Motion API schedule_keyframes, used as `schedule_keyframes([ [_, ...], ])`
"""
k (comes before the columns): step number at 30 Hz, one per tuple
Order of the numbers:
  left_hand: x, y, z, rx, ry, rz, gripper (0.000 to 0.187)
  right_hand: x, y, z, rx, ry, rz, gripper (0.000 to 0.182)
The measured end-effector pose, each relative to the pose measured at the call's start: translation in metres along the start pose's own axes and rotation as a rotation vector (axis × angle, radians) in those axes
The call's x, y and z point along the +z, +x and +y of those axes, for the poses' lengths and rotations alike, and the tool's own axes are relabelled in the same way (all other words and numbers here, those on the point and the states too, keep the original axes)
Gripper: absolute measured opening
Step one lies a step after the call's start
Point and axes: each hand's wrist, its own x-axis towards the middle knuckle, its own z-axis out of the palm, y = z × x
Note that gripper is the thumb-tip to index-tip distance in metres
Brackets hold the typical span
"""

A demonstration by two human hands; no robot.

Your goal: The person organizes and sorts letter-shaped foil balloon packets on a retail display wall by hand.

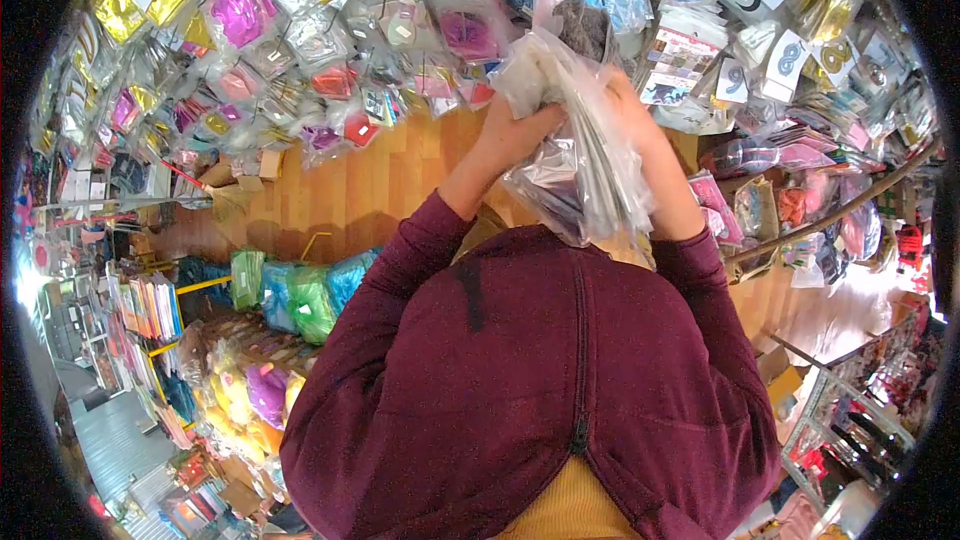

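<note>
A bundle of clear plastic packets (590, 155) hangs down in front of my chest, with thin flat edges layered side by side. My left hand (522, 135) is closed around the bundle's left side, its thumb lying across the plastic. On the right side, my right hand (635, 120) grips the same bundle, its fingers partly hidden behind the plastic. Just above the bundle is a dark grey fuzzy item (582, 28) in plastic. Packaged goods hang beyond both hands, among them a white printed packet (683, 55) to the right.
Rows of hanging packets, including a purple one (242, 10), curve across the top. Wooden floor (350, 175) shows below them. Green bags (312, 302) stand at lower left beside a yellow-framed rack (205, 286). A metal rack (840, 405) is at lower right.
</note>
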Motion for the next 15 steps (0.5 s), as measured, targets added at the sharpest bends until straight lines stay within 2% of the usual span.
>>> schedule_keyframes([
  [2, -0.002, 0.004, 0.009, -0.058, -0.153, 0.048, 0.042, -0.010, 0.018, 0.028, 0.086, -0.215, -0.157, 0.036],
  [3, -0.008, 0.008, 0.006, -0.046, -0.153, 0.048, 0.042, -0.003, 0.016, 0.018, 0.076, -0.221, -0.155, 0.036],
  [5, -0.028, 0.010, -0.016, 0.042, -0.125, 0.181, 0.035, 0.021, -0.004, -0.012, 0.349, 0.294, -0.149, 0.034],
  [6, -0.043, 0.015, -0.033, -0.054, -0.108, 0.207, 0.028, 0.013, -0.008, -0.014, 0.034, 0.006, -0.244, 0.032],
  [7, -0.056, 0.012, -0.048, -0.069, -0.110, 0.222, 0.028, 0.019, -0.010, -0.031, 0.047, 0.013, -0.261, 0.032],
  [9, -0.082, 0.006, -0.067, -0.043, -0.393, 0.252, 0.023, 0.033, -0.010, -0.069, 0.339, 0.006, -0.433, 0.029],
  [10, -0.093, 0.003, -0.070, -0.144, -0.303, 0.291, 0.023, 0.036, -0.008, -0.063, 0.535, -0.140, -0.603, 0.032],
  [11, -0.102, 0.002, -0.074, -0.137, -0.300, 0.306, 0.023, 0.043, -0.010, -0.054, 0.526, -0.144, -0.618, 0.032],
  [13, -0.110, 0.002, -0.057, 0.011, -0.020, 0.447, 0.021, 0.057, -0.028, -0.031, 0.125, 0.183, -0.260, 0.028],
  [14, -0.114, 0.003, -0.055, 0.016, -0.024, 0.459, 0.021, 0.053, -0.031, -0.023, 0.233, 0.309, -0.256, 0.029],
  [15, -0.117, 0.001, -0.054, 0.051, 0.049, 0.504, 0.021, 0.042, -0.032, -0.016, 0.234, 0.305, -0.270, 0.029],
])
